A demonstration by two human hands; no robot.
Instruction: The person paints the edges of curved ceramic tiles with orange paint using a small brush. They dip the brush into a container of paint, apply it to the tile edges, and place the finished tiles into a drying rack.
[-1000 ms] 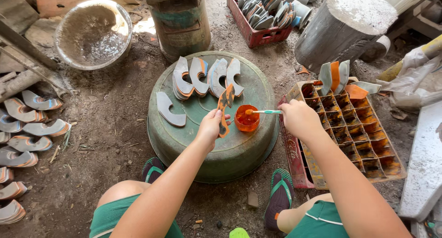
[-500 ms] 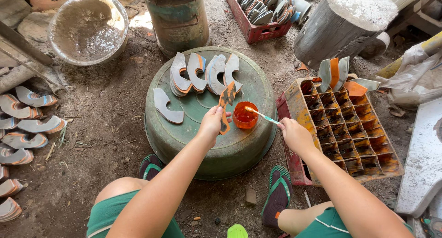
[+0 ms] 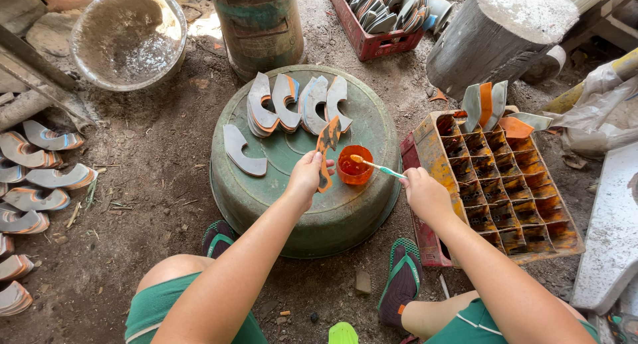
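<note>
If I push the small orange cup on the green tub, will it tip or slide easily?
The orange cup looks small and probably light, so a push likely slides it across the upturned tub. It seems wider than tall, so tipping appears unlikely. The toothbrush dipping in from the right hand could nudge it.

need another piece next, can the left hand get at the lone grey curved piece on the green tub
Probably yes: the grey curved piece lies uncovered beside the left hand, but that hand already grips an orange-coated piece.
</note>
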